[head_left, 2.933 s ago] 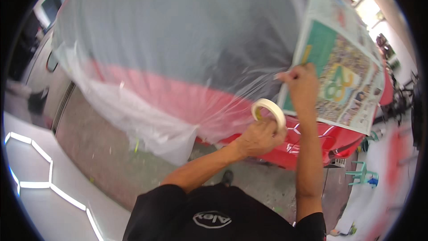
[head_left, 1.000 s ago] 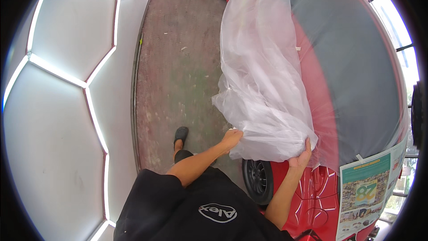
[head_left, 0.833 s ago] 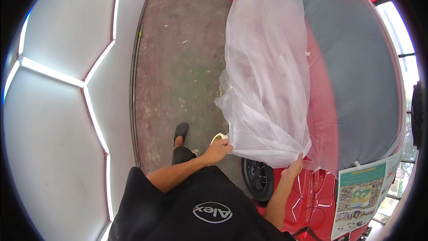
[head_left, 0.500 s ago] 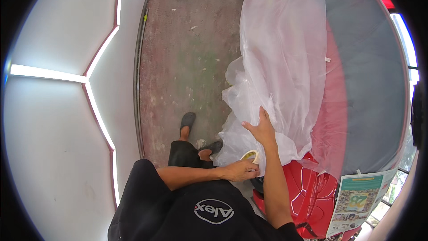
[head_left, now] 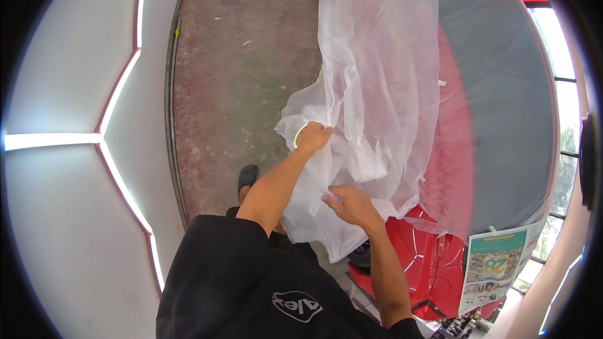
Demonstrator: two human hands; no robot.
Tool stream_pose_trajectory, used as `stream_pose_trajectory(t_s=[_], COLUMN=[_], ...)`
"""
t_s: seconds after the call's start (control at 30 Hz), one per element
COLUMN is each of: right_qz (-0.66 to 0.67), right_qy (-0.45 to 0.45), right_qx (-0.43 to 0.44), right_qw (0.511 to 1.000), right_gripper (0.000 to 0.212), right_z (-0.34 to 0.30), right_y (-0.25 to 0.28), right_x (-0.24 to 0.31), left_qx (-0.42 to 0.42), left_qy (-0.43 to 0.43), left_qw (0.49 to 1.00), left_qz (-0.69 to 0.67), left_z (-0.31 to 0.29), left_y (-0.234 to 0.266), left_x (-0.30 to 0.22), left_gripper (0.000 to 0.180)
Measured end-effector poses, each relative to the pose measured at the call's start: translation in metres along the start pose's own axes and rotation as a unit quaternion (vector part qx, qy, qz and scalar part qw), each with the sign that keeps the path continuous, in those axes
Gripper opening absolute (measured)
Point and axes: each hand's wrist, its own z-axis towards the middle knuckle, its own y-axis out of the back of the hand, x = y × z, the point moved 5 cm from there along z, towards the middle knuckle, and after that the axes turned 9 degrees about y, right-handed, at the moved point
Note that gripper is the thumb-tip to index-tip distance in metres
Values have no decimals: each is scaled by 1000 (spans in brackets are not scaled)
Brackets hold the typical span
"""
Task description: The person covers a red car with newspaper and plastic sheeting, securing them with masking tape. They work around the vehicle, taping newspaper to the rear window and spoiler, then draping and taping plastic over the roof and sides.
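Observation:
A thin, translucent plastic sheet (head_left: 383, 44) hangs in folds down the side of a red car (head_left: 427, 257). My left hand (head_left: 315, 137) is closed around a roll of pale masking tape (head_left: 300, 134), its fingers also pressed against the bunched plastic. Nearer to me, my right hand (head_left: 353, 204) pinches a gathered part of the same sheet between thumb and fingers. The lower end of the sheet drapes in front of my legs, beside a dark wheel (head_left: 360, 255).
Grey covering (head_left: 502, 100) lies over the car on the right, with small tape strips along the plastic. A printed paper sheet (head_left: 496, 270) is taped to the near end. On the left stands a white wall (head_left: 56, 213) with light strips, beyond the worn floor (head_left: 245, 75).
My left hand, with the tape roll, has moved forward from near my waist to the plastic. My right hand has drawn back slightly and closed on the sheet, whose lower part has shifted.

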Motion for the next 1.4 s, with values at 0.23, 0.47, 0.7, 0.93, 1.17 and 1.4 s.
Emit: stream_pose_trajectory(t_s=[0.23, 0.47, 0.7, 0.93, 1.17, 1.4], right_qz=[178, 275, 193, 565, 798, 455], right_qy=[-193, -163, -186, -421, -275, -398], right_qx=[-317, -339, -334, 131, -361, -482], right_qw=[911, 885, 904, 697, 396, 634], right_gripper=[55, 53, 71, 97, 69, 82], right_z=[118, 212, 109, -89, -114, -212], right_y=[24, 66, 37, -185, -371, -286], right_x=[-85, -103, -81, -17, -62, -36], left_qx=[-33, -134, 47, 268, 400, 275], left_qy=[-121, -177, -26, 115, 99, 12], left_qw=[991, 975, 997, 953, 908, 951], left_qz=[-39, -22, -56, -83, 75, 142], left_z=[-73, -142, -213, -251, -311, -361], left_y=[19, 53, 85, 42, -9, -12], left_x=[-30, 10, 137, 148, 162, 208], left_gripper=[41, 38, 32, 32, 33, 41])
